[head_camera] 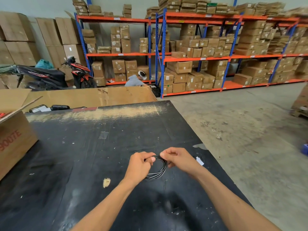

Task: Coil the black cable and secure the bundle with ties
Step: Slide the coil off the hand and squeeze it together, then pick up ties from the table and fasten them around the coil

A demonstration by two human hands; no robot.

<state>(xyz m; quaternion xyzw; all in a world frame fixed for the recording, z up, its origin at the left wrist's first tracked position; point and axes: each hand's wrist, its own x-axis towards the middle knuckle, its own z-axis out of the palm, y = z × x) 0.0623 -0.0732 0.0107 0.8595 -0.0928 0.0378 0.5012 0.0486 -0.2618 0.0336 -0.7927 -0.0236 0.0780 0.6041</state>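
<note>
A thin black cable (161, 170), wound into a small round coil of several loops, hangs just above the black table (83, 155). My left hand (141, 164) pinches the coil at its upper left edge. My right hand (176, 158) pinches it at the upper right, thumb and forefinger closed on the loops. The coil's lower half shows between my wrists; its top is hidden by my fingers. I cannot make out any tie on the bundle.
An open cardboard box (15, 139) with red print stands at the table's left edge. A white scrap (200, 160) lies beside my right hand. Behind the table are a large cardboard bin (93, 97), a person crouching (135, 80), a scooter (50, 77) and shelves of boxes (200, 52).
</note>
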